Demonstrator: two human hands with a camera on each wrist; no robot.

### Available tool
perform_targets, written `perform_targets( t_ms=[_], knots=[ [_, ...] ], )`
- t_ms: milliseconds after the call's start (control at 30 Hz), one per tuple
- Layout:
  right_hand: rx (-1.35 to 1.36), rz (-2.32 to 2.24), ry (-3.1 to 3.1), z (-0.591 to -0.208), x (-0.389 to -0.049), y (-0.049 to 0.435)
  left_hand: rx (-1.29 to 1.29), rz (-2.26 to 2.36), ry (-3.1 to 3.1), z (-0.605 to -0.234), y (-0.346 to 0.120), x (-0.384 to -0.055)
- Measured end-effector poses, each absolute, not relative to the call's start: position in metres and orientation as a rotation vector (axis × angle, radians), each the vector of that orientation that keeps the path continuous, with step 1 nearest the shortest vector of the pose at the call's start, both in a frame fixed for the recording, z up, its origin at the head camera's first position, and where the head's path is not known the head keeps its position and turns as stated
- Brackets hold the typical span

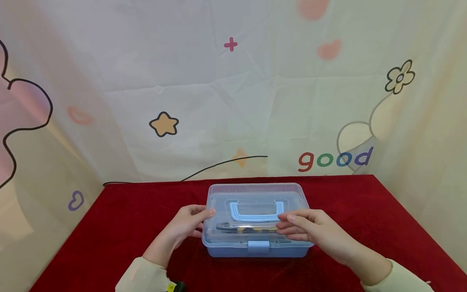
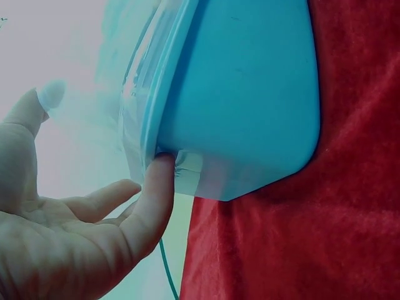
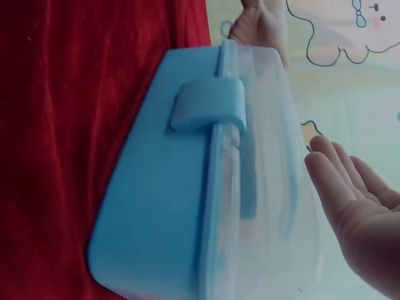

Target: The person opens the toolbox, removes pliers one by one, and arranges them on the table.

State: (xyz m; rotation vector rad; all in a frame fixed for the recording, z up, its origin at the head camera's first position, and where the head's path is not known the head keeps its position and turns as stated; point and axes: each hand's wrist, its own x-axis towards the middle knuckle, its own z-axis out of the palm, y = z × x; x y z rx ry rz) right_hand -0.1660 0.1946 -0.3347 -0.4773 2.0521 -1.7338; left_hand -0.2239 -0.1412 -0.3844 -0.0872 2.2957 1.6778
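A light-blue storage box (image 1: 284, 252) with a clear lid (image 1: 220, 195) sits closed on the red cloth. Its blue handle (image 1: 255, 218) lies flat on the lid, and the blue latch (image 1: 258, 246) at the front is fastened. My left hand (image 1: 182, 224) holds the box's left side, thumb on the lid; in the left wrist view a fingertip (image 2: 164, 164) presses under the rim. Over the lid's right front part is my right hand (image 1: 313, 229), fingers loosely bent and holding nothing. In the right wrist view those fingers (image 3: 331, 172) stand apart from the lid.
A long dark and yellow item (image 1: 248, 229) shows through the lid. The red cloth (image 1: 146, 211) covers the table around the box. Behind it hangs a pale printed curtain (image 1: 233, 101). A black object with a yellow label (image 1: 170, 287) is by the left sleeve.
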Motion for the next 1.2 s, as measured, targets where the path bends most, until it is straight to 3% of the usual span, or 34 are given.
perform_targets(
  t_ms=[900, 1200],
  knots=[
    [-0.446, -1.654, 1.690, -0.377, -0.160, 0.176, -0.085, 1.666, 2.302, -0.383, -0.142, -0.223],
    [-0.286, -1.645, 1.655, -0.396, -0.158, 0.168, -0.065, 1.657, 2.313, -0.384, -0.141, -0.222]
  ],
)
